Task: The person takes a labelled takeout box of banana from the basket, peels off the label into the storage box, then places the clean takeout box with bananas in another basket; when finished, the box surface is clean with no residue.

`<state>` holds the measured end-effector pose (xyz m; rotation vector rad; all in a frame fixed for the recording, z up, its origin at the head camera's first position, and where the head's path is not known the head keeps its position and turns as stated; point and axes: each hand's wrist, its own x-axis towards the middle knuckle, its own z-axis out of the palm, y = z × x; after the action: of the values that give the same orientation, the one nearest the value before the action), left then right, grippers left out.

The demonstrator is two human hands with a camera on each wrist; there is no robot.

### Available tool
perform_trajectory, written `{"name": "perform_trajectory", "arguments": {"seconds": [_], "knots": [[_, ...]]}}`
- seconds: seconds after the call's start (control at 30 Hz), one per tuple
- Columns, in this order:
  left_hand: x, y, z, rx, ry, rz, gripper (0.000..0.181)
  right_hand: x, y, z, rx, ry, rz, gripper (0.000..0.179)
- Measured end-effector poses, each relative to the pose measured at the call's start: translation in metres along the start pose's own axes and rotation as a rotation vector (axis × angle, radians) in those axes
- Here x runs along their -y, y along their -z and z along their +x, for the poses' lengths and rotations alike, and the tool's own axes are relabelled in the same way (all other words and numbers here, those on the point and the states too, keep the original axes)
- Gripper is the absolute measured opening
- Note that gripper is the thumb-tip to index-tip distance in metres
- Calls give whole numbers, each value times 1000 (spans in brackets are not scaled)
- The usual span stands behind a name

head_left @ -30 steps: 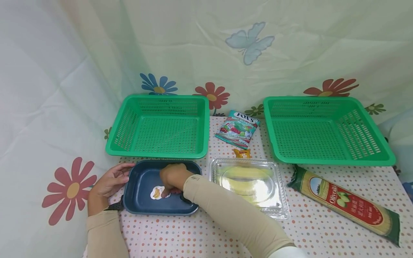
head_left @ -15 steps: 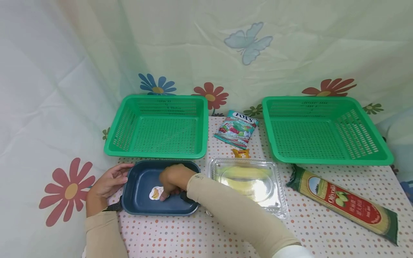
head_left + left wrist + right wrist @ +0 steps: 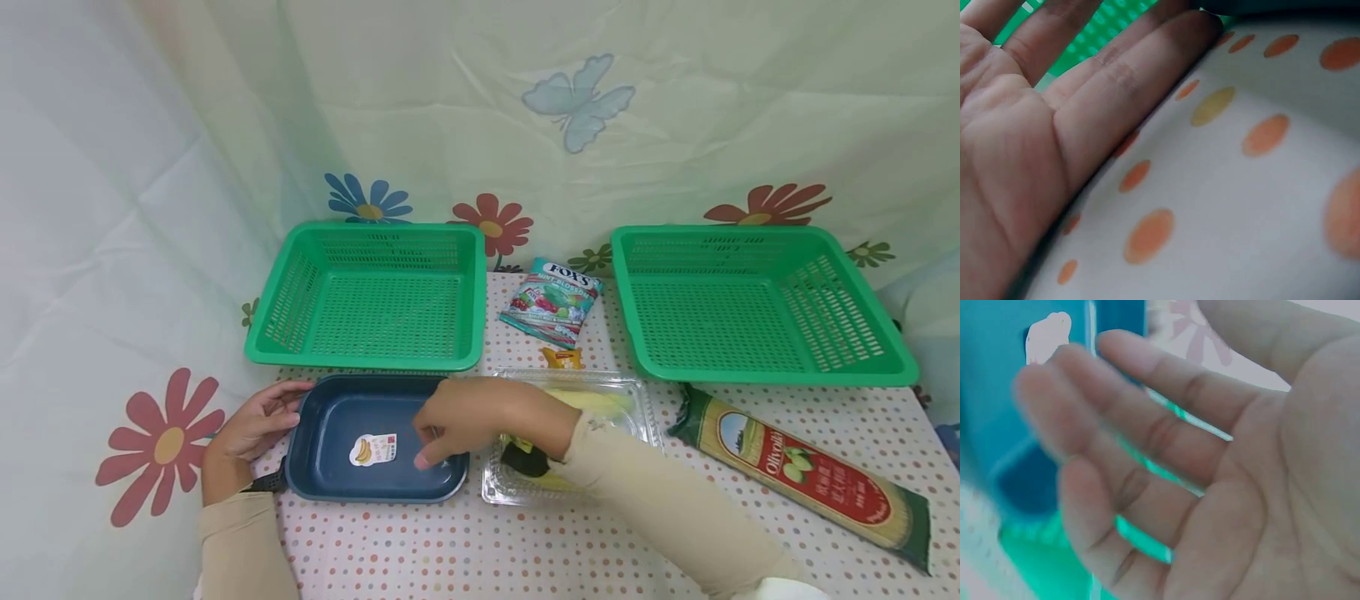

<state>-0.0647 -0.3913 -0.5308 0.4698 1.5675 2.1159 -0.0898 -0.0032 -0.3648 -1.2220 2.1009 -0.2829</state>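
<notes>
A dark blue tray (image 3: 375,495) lies at the left on the dotted cloth. A sticker (image 3: 373,450) with a banana picture lies flat on its floor, seen as a pale patch (image 3: 1047,337) in the right wrist view. My left hand (image 3: 258,423) rests at the tray's left side, fingers extended, fingertips at the rim; its palm (image 3: 1004,144) holds nothing. Over the tray's right end is my right hand (image 3: 480,414), its fingers (image 3: 1154,431) loosely bent with nothing between them. Its forearm partly covers a clear plastic box (image 3: 501,492) of bananas (image 3: 596,402).
Two green baskets stand behind, one left (image 3: 363,363) and one right (image 3: 780,377). Between them lie a Fox's candy bag (image 3: 553,302) and a small orange packet (image 3: 562,358). A spaghetti pack (image 3: 806,471) lies at the right.
My right hand has lifted off the sticker and moved right, its bent fingers loosening. The whole sticker now shows. The left hand has stayed beside the tray.
</notes>
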Motion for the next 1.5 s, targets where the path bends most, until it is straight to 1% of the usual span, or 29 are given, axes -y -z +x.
{"name": "perform_trajectory", "arguments": {"seconds": [0.07, 0.13, 0.17, 0.2, 0.23, 0.3, 0.33, 0.37, 0.4, 0.43, 0.47, 0.5, 0.57, 0.63, 0.7, 0.77, 0.87, 1.0, 1.1, 1.2, 1.37, 1.5], "knots": [[-5, 0, 1, 29, -11, 35, 55, -8, 1, -24, -64, 23, 55, 23], [-14, -2, -1, 33, -6, 109, 53, -18, -1, -48, -150, 28, 98, 19], [-22, -5, -2, 14, 7, 174, 52, -23, -2, -59, -196, 23, 113, 18], [-31, -9, -4, -22, 30, 262, 51, -28, -4, -71, -243, 18, 122, 18], [-42, -15, -6, -70, 61, 377, 51, -33, -6, -82, -287, 8, 121, 19], [-67, -33, -11, -161, 148, 628, 50, -44, -11, -104, -364, -20, 128, 23], [-80, -45, -12, -202, 192, 753, 51, -50, -14, -114, -400, -33, 129, 25], [-91, -57, -13, -232, 228, 860, 51, -55, -17, -124, -436, -53, 126, 27], [-102, -69, -12, -249, 246, 951, 52, -60, -20, -134, -469, -76, 124, 28], [-112, -82, -11, -255, 245, 1017, 53, -64, -23, -143, -498, -106, 122, 30], [-120, -95, -8, -255, 231, 1058, 53, -68, -26, -151, -531, -129, 123, 31], [-126, -107, -3, -255, 207, 1081, 52, -73, -29, -158, -564, -146, 116, 31], [-132, -129, 7, -243, 167, 1110, 51, -81, -35, -172, -624, -189, 97, 34], [-134, -149, 21, -225, 124, 1122, 50, -90, -42, -184, -675, -225, 74, 36], [-131, -165, 36, -200, 87, 1163, 50, -98, -50, -195, -709, -250, 53, 40], [-125, -179, 51, -160, 61, 1213, 52, -104, -56, -206, -719, -282, 34, 45], [-117, -199, 74, -85, 22, 1279, 55, -111, -64, -218, -709, -330, 11, 52], [-106, -224, 97, 10, 6, 1272, 60, -120, -75, -227, -684, -360, -19, 59], [-98, -238, 109, 73, 12, 1268, 67, -125, -82, -230, -671, -351, -22, 66], [-90, -249, 117, 133, 33, 1262, 72, -129, -91, -232, -670, -339, -11, 73], [-75, -261, 123, 204, 67, 1204, 77, -135, -101, -233, -689, -318, 14, 73], [-62, -270, 125, 231, 97, 1194, 81, -138, -108, -236, -700, -321, 5, 73]]}}
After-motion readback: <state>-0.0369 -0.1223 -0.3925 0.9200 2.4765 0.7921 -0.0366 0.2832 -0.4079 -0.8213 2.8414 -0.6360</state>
